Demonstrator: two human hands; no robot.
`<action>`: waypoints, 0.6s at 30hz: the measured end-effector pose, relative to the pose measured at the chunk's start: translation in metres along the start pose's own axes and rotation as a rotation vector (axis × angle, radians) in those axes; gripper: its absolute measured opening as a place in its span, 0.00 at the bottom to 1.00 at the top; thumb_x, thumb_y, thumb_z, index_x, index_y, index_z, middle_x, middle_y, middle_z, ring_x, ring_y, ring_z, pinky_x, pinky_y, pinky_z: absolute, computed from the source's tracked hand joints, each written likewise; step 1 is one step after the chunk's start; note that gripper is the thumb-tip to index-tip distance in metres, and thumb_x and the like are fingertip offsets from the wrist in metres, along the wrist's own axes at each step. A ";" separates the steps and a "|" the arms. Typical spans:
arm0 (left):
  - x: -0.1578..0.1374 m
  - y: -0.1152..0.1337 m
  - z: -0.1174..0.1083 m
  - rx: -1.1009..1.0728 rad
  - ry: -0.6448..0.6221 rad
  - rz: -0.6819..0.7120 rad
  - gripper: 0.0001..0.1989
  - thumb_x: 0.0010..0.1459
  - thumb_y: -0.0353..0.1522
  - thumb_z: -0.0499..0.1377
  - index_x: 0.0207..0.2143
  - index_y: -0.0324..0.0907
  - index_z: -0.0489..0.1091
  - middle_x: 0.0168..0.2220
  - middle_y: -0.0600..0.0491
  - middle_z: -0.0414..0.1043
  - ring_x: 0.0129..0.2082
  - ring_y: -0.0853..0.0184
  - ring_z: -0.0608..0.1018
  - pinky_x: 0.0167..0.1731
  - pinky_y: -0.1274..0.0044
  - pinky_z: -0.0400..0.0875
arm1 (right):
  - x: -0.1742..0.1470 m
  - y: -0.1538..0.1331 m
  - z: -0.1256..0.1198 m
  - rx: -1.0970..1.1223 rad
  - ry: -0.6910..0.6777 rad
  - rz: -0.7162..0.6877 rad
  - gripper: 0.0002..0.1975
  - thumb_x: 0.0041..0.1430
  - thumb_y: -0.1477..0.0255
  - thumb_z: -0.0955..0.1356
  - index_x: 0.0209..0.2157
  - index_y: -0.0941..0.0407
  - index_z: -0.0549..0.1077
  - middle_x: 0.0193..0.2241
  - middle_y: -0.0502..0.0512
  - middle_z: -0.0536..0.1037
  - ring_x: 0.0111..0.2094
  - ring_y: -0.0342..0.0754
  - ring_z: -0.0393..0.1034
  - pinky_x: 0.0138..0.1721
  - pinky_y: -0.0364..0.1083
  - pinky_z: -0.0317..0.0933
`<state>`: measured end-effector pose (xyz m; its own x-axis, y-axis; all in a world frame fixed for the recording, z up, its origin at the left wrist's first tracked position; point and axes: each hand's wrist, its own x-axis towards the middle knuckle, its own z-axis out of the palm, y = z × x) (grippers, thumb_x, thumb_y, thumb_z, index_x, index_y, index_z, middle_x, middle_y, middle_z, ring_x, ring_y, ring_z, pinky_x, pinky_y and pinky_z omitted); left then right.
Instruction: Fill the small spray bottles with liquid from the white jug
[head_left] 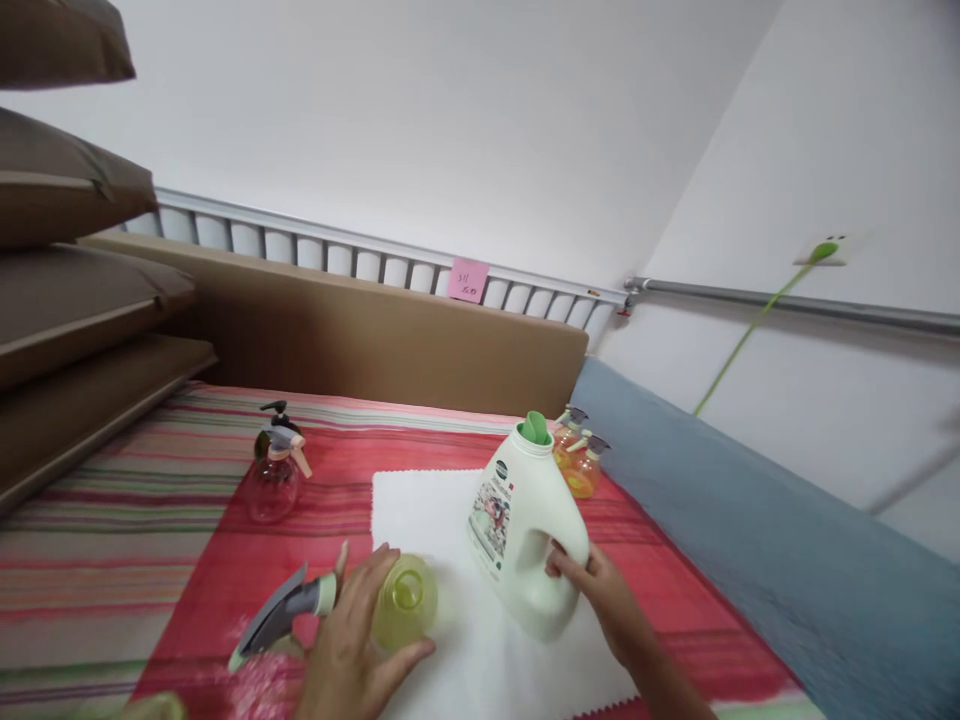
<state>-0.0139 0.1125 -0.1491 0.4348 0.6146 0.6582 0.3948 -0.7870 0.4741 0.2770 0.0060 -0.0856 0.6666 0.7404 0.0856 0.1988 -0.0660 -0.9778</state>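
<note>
My left hand [360,625] is curved round a round yellow-green bottle [409,605]; the bottle's mouth is uncapped and faces up. Beside that hand, on its left, is a grey spray head [281,610] with a pale green collar; whether the fingers touch it I cannot tell. My right hand [592,585] is closed on the handle of a white detergent jug [525,540]. The jug has a printed label and an open top with a green pour spout [535,428]. It tilts slightly to the left over a white cloth [465,640].
Farther left stands a clear pink spray bottle [274,485] with a dark pump top behind it. Several spray bottles holding orange-yellow liquid [579,480] are behind the jug. Cardboard boxes [97,290] are stacked at left; a long cardboard panel [375,335] lines the back by the radiator.
</note>
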 end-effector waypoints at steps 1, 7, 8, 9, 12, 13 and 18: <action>0.000 0.000 0.000 -0.005 -0.014 -0.003 0.35 0.49 0.42 0.62 0.56 0.45 0.53 0.51 0.44 0.69 0.51 0.55 0.71 0.47 0.64 0.72 | 0.002 0.004 0.002 -0.013 0.018 -0.001 0.15 0.40 0.62 0.73 0.25 0.59 0.73 0.19 0.51 0.75 0.25 0.49 0.68 0.28 0.45 0.60; -0.001 0.001 0.009 -0.089 -0.118 -0.071 0.33 0.50 0.42 0.62 0.56 0.44 0.55 0.54 0.43 0.67 0.55 0.55 0.68 0.50 0.62 0.68 | 0.013 0.012 0.009 -0.033 0.178 -0.019 0.17 0.39 0.58 0.72 0.17 0.56 0.67 0.13 0.46 0.67 0.19 0.44 0.60 0.24 0.44 0.54; -0.001 0.001 0.010 -0.111 -0.129 -0.092 0.33 0.49 0.41 0.62 0.56 0.44 0.56 0.54 0.44 0.67 0.55 0.55 0.67 0.51 0.61 0.67 | 0.013 0.009 0.006 -0.035 0.188 -0.015 0.18 0.39 0.57 0.72 0.17 0.56 0.66 0.12 0.46 0.66 0.18 0.44 0.59 0.23 0.43 0.54; -0.001 0.002 0.011 -0.133 -0.139 -0.113 0.33 0.49 0.41 0.62 0.56 0.44 0.57 0.54 0.44 0.67 0.55 0.54 0.67 0.52 0.60 0.66 | 0.011 0.004 0.001 -0.041 0.187 -0.006 0.18 0.39 0.57 0.72 0.17 0.56 0.66 0.12 0.45 0.66 0.17 0.43 0.59 0.22 0.43 0.54; 0.000 0.004 0.012 -0.184 -0.168 -0.186 0.32 0.49 0.41 0.62 0.55 0.42 0.57 0.54 0.43 0.66 0.55 0.55 0.67 0.53 0.60 0.64 | 0.001 -0.020 -0.023 -0.088 0.127 0.054 0.19 0.36 0.57 0.73 0.15 0.55 0.65 0.11 0.46 0.66 0.15 0.43 0.58 0.18 0.43 0.52; 0.000 0.005 0.012 -0.193 -0.176 -0.207 0.32 0.49 0.41 0.62 0.55 0.42 0.58 0.54 0.43 0.66 0.55 0.56 0.67 0.53 0.61 0.64 | -0.004 -0.031 -0.032 -0.119 0.093 0.086 0.19 0.34 0.57 0.74 0.15 0.55 0.65 0.11 0.47 0.66 0.14 0.43 0.57 0.17 0.43 0.51; -0.003 0.007 0.016 -0.208 -0.203 -0.254 0.32 0.48 0.40 0.62 0.54 0.42 0.58 0.54 0.44 0.66 0.55 0.57 0.67 0.54 0.64 0.63 | -0.030 -0.079 -0.060 -0.335 -0.055 0.222 0.21 0.30 0.54 0.73 0.08 0.54 0.64 0.08 0.51 0.64 0.11 0.43 0.57 0.15 0.45 0.51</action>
<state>0.0006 0.1058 -0.1566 0.5037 0.7732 0.3852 0.3471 -0.5895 0.7294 0.2845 -0.0516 0.0009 0.6819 0.7180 -0.1396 0.2839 -0.4357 -0.8541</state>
